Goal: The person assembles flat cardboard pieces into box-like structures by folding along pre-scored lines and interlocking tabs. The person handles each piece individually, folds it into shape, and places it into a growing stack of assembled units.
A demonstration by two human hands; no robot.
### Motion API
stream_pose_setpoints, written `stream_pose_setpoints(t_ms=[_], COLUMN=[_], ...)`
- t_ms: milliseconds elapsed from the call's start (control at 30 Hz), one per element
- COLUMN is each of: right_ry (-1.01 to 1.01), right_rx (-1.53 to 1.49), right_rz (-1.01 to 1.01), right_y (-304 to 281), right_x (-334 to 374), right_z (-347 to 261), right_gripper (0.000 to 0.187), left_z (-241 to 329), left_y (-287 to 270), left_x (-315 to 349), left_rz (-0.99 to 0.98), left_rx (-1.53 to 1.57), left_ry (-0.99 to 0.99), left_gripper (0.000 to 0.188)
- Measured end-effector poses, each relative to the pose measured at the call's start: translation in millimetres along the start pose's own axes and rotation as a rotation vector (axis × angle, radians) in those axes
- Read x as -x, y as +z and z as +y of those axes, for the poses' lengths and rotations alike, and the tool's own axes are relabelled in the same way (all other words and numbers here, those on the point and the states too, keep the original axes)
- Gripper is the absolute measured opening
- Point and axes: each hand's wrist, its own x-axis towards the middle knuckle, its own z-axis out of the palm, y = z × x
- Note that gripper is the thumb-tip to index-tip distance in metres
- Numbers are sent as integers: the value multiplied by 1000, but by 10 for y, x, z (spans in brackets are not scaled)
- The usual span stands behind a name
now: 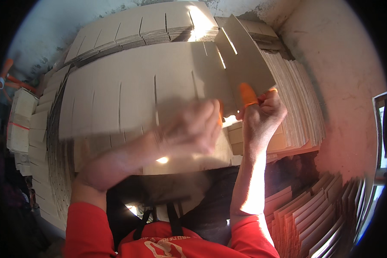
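Observation:
A long slotted cardboard sheet (pixel 103 99) spans the middle of the view, above other cardboard. At its right end, a cardboard panel (pixel 249 64) stands tilted up, with light showing through its slits; I cannot tell whether it is a bent part of the sheet or a separate piece. My right hand (pixel 264 112) pinches this panel's near edge, an orange finger cover on its thumb. My left hand (pixel 191 127) is smeared by motion over the sheet's near edge. Its fingers look curled, with a bit of orange at their right side, but its grip is unclear.
Stacked slotted cardboard (pixel 146 28) lies along the back wall. More cardboard stacks (pixel 296 99) stand at the right, beside the wall, and others (pixel 38 146) at the left. Upright brown sheets (pixel 305 215) fill the lower right. An orange fan (pixel 6 79) is at far left.

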Motion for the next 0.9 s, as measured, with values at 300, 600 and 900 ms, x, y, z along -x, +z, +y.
stream_pose_setpoints(t_ms=[300,600,900], right_ry=[66,74,98], right_rx=[3,-149,-84], right_rz=[9,-48,-84], right_y=[-42,0,-8], right_x=[25,72,80], right_z=[-45,-79,-101], right_gripper=[8,15,21], left_z=[-727,-1940,-1909], left_y=[284,1358,1302], left_x=[-131,355,207], left_rz=[410,-168,-54], left_rx=[306,-129,-65], left_ry=[-857,-661,-686], left_gripper=[47,43,7])
